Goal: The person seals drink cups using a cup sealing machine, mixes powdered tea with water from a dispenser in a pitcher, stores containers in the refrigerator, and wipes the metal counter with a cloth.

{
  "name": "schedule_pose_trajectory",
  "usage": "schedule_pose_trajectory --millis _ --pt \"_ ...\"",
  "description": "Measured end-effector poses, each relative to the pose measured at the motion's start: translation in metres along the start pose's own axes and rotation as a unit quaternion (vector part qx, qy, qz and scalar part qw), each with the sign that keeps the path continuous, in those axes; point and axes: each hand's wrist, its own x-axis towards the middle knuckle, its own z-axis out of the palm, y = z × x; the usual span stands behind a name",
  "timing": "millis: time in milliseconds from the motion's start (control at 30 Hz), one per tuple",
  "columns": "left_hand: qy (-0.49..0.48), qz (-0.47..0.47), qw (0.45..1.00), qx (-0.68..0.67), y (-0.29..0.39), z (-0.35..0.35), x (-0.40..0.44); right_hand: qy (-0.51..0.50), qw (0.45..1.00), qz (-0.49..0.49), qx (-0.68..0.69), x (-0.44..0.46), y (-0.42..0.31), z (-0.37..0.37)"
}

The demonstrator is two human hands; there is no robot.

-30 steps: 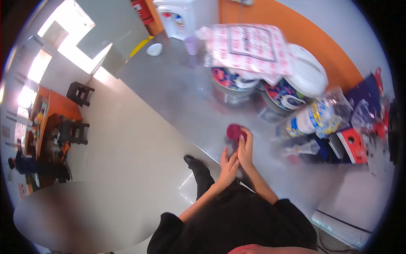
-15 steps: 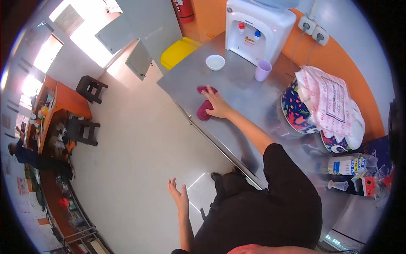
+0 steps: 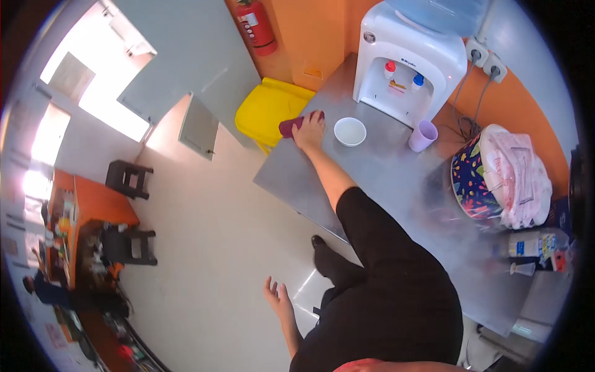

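Note:
My right hand (image 3: 309,131) presses a dark red cloth (image 3: 287,128) against the far edge of the metal table (image 3: 291,177). Part of the cloth shows on either side of the fingers and the rest is hidden under them. Just right of that hand stands a small white bowl (image 3: 351,132). A lilac plastic cup (image 3: 423,136) is farther right, in front of the water dispenser (image 3: 406,68). My left hand (image 3: 279,301) hangs over the floor beside my body, fingers apart, holding nothing.
Beyond the table's far edge is a yellow chair (image 3: 266,111). A red fire extinguisher (image 3: 256,28) hangs on the wall. Floral containers (image 3: 474,177) with plastic packaging sit at the right. Dark stools (image 3: 130,180) and a person (image 3: 56,294) are across the room.
My right hand has slid the cloth away from me to the table's far edge, left of the bowl. The view has shifted. My left hand stays low and apart from the table.

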Motion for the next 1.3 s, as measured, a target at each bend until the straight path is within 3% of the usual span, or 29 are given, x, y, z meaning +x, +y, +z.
schedule_pose_trajectory --millis 100,167,233,267,300,333,367,433,467,533,633,667,767,800,900,967,1067,1100,1167,1300 --pt "-0.01 0.021 0.998 0.064 0.029 -0.018 0.038 -0.078 0.991 -0.096 -0.048 0.039 -0.005 -0.009" --pt "-0.051 0.021 0.985 0.161 0.039 -0.03 0.05 -0.204 0.974 -0.092 0.028 0.014 -0.007 -0.022" --pt "-0.054 0.017 0.994 0.098 0.051 -0.018 0.066 -0.2 0.972 -0.107 0.058 -0.042 0.009 -0.04" --pt "-0.05 0.019 0.997 0.06 0.058 -0.002 0.077 -0.137 0.981 -0.13 0.054 -0.091 0.013 -0.05" --pt "-0.065 0.116 0.984 0.12 0.059 0.018 0.09 -0.096 0.981 -0.167 0.001 -0.134 0.017 -0.072" --pt "-0.077 0.215 0.957 0.179 0.056 0.043 0.104 -0.138 0.973 -0.179 0.04 -0.169 0.025 -0.091" --pt "-0.152 0.211 0.962 0.086 0.053 0.082 0.112 -0.179 0.963 -0.186 0.083 -0.197 0.034 -0.109" --pt "-0.266 0.357 0.869 0.215 0.064 0.128 0.104 -0.227 0.964 -0.133 0.047 -0.234 0.045 -0.148" --pt "-0.279 0.5 0.713 0.405 0.072 0.14 0.097 -0.201 0.977 -0.071 0.01 -0.249 0.055 -0.158" --pt "-0.319 0.519 0.697 0.378 0.075 0.164 0.092 -0.135 0.988 0.033 -0.07 -0.254 0.076 -0.168" --pt "-0.314 0.547 0.668 0.394 0.086 0.19 0.093 -0.06 0.992 0.024 -0.108 -0.225 0.116 -0.145" --pt "-0.302 0.555 0.657 0.411 0.093 0.19 0.096 -0.029 0.99 0.08 -0.11 -0.207 0.125 -0.144" --pt "-0.3 0.52 0.666 0.443 0.108 0.18 0.107 0.14 0.965 0.188 -0.12 -0.125 0.184 -0.131" --pt "-0.292 0.506 0.675 0.452 0.107 0.177 0.112 0.112 0.977 0.147 -0.102 -0.103 0.199 -0.123" --pt "-0.297 0.395 0.832 0.252 0.104 0.23 0.172 0.069 0.996 0.045 -0.041 -0.062 0.196 -0.096" --pt "-0.439 0.128 0.889 0.036 0.136 0.271 0.198 0.09 0.996 -0.001 -0.004 -0.059 0.177 -0.086" --pt "-0.447 0.071 0.892 0.001 0.13 0.33 0.242 0.129 0.984 0.118 0.026 -0.06 0.16 -0.093" --pt "-0.431 0.065 0.9 -0.007 0.141 0.336 0.241 0.187 0.979 0.08 0.011 -0.071 0.151 -0.094" --pt "-0.431 0.062 0.9 -0.002 0.147 0.347 0.249 0.184 0.97 0.156 -0.02 -0.101 0.122 -0.095" --pt "-0.475 0.077 0.875 0.046 0.149 0.368 0.275 -0.047 0.997 0.019 0.061 -0.146 0.063 -0.076"
